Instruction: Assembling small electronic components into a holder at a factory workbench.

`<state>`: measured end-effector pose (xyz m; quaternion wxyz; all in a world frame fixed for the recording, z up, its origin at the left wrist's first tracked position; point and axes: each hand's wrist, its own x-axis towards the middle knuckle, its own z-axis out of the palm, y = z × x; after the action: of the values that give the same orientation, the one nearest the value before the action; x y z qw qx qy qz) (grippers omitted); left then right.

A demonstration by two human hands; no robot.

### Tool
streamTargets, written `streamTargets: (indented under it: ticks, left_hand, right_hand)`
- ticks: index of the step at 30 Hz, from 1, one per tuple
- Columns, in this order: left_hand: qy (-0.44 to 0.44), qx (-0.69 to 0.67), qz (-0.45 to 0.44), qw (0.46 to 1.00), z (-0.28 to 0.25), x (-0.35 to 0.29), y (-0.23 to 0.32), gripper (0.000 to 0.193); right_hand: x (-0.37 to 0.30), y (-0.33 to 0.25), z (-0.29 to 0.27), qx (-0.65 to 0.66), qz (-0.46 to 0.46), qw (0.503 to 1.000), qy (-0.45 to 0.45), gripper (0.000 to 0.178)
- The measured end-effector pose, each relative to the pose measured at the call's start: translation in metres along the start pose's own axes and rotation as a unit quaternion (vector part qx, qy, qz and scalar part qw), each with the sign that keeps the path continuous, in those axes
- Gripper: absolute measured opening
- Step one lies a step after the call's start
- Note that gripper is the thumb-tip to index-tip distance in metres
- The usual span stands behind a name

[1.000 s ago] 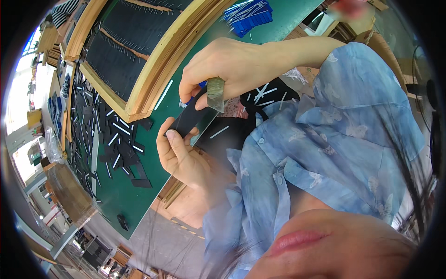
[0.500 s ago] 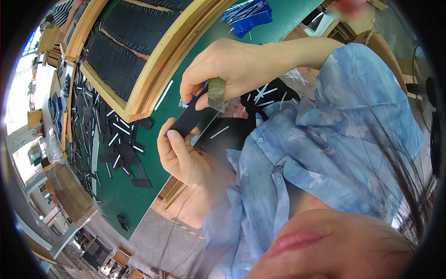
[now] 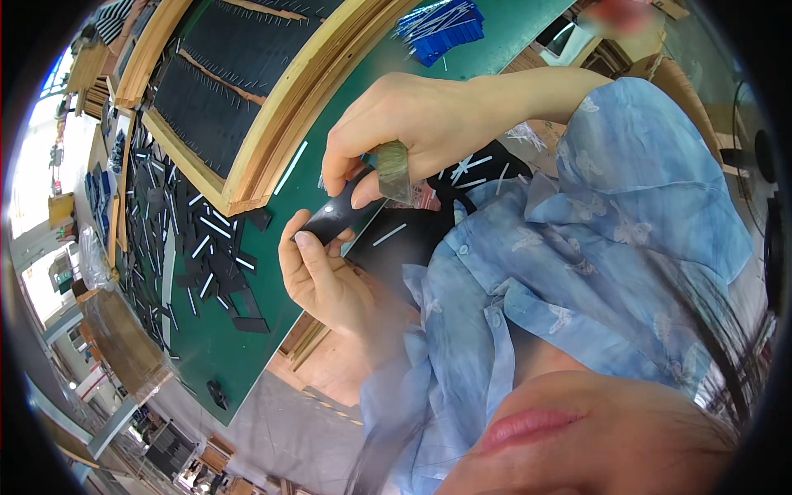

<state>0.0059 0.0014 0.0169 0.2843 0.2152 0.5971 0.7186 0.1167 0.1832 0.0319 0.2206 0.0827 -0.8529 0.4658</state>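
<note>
A short, flat black strip (image 3: pixel 337 216) is stretched between my two hands above the near edge of the green table. Its lower end is pinched by the thumb and fingers of my left hand (image 3: pixel 326 285). At the upper end, the thumb and fingers of my right hand (image 3: pixel 404 120) grip it. Tucked in the right palm is a flat metal blade (image 3: pixel 394 177) with a greenish-yellow upper part, its bare lower edge pointing down. The strip looks slightly bowed, with a bright glint on it. Part of its upper end is hidden by the right fingers.
The green table (image 3: pixel 219 363) carries a wooden frame (image 3: pixel 276 115) with dark panels, scattered black pieces with white strips (image 3: pixel 219 268), and a blue bundle (image 3: pixel 441 33) at the far side. Black cloth (image 3: pixel 412 239) with loose white strips lies near my lap. A small black object (image 3: pixel 217 394) rests near the table corner.
My right hand has shifted slightly right and down, and the blade has tilted. The strip, flat before, now bows and catches the light. My left hand stays nearly in place.
</note>
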Motion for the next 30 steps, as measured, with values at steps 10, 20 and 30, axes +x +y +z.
streamTargets:
  ticks: [10,20,30]
  left_hand:
    - [-0.024,-0.055,-0.021,0.998,-0.005,0.001,0.001,0.032]
    - [-0.040,-0.081,-0.025,0.996,-0.009,0.002,-0.004,0.030]
    - [-0.039,-0.088,-0.030,0.995,-0.010,0.001,-0.002,0.031]
  right_hand:
    - [0.001,-0.001,0.001,0.006,-0.008,1.000,0.018,0.023]
    - [0.000,-0.006,0.000,0.023,0.023,0.999,0.011,0.026]
    - [0.002,-0.011,-0.001,0.087,0.026,0.995,0.031,0.019]
